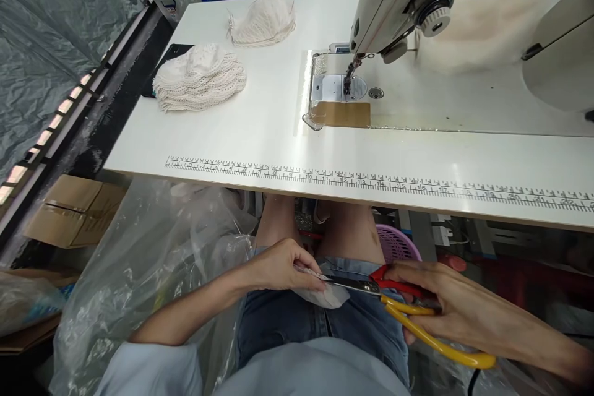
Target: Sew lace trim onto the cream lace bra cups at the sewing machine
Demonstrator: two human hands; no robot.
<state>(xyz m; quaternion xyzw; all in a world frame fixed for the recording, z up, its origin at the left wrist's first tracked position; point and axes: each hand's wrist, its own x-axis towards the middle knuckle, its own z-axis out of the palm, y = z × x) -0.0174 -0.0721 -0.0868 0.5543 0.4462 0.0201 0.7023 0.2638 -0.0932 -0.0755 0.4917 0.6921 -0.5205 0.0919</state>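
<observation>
Cloth in our lap: a small white piece, thin and limp, its rounded edge drooping over the denim shorts below the table edge. Our left hand pinches its upper edge, fingers curled shut on it. Our right hand grips the scissors, fingers through the red and yellow handles; the blades are nearly closed, their tips touching the cloth just beside our left fingertips. On the table, well apart from our hands, we see two piles of white lace pieces, one behind the other, and to their right the sewing machine. Clear plastic bag lies beside our left forearm.
</observation>
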